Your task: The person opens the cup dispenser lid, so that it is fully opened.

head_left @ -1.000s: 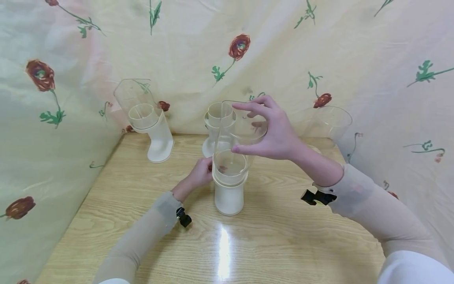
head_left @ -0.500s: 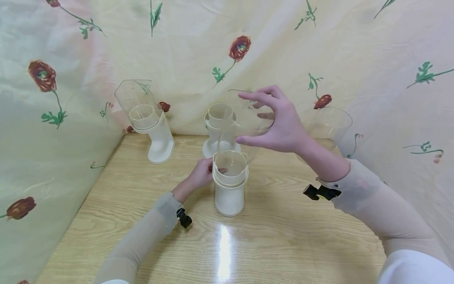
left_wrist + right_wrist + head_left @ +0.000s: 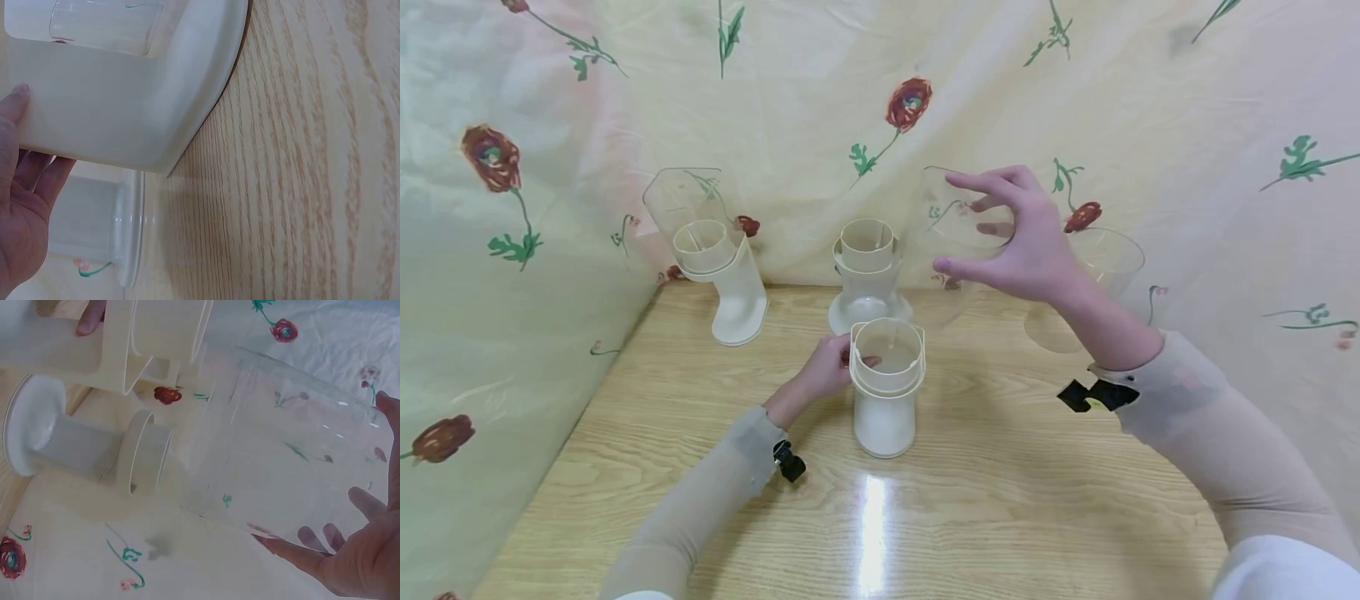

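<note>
My left hand [image 3: 826, 367] grips the side of a white stand [image 3: 886, 421] with a round collar on top, upright on the table. In the left wrist view, the thumb [image 3: 17, 100] presses one face of the stand and the fingers curl behind its edge. A clear, open-ended plastic container [image 3: 943, 242] is held in the air by my right hand [image 3: 1022, 237], thumb and fingers spread around its upper end. Seen from the right wrist, this container [image 3: 281, 444] hangs apart from the stand's collar [image 3: 165, 328].
Behind stands a second white stand [image 3: 855, 287] with a round base. At the back left, another stand [image 3: 741, 296] carries a clear container [image 3: 681, 196]. A further clear container [image 3: 1108, 254] stands at the back right. Flowered cloth [image 3: 790, 125] encloses the wooden table [image 3: 1000, 500].
My right hand has lifted the clear container up off the front stand and moved it to the right and back. My left hand and the stand have stayed in place.
</note>
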`<state>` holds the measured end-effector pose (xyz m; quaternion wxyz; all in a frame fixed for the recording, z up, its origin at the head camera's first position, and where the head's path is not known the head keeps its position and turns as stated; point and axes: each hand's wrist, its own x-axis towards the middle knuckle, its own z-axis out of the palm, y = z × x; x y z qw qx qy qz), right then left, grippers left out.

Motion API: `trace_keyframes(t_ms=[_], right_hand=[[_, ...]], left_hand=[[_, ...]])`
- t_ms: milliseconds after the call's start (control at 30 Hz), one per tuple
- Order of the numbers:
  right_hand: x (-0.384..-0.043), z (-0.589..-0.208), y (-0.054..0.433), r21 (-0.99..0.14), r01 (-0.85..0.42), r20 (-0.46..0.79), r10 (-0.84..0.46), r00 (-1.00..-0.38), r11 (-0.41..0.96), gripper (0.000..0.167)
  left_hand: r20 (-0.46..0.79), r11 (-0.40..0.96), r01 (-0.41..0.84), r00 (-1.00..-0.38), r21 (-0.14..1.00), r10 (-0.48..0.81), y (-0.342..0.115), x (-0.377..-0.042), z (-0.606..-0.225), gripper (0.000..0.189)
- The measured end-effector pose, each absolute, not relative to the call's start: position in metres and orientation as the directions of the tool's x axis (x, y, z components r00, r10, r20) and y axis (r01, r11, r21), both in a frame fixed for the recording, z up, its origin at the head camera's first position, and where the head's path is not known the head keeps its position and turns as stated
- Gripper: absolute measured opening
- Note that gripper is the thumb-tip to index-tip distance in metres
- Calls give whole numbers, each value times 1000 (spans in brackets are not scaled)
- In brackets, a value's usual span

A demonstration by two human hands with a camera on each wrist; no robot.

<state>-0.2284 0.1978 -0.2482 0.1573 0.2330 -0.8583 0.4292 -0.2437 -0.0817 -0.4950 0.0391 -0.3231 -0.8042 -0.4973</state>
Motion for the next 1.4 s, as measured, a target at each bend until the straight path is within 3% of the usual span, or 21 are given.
trace_keyframes(t_ms=[833, 1400], right_hand=[[-291, -295, 254, -666, -320, 258, -195, -946, 674, 82], [-330, -349, 283, -566, -215, 130, -171, -977, 796, 100]], left_hand=[[387, 300, 560, -789, 772, 477, -86, -246, -502, 30], [370, 317, 553, -792, 770, 485, -83, -245, -500, 33]])
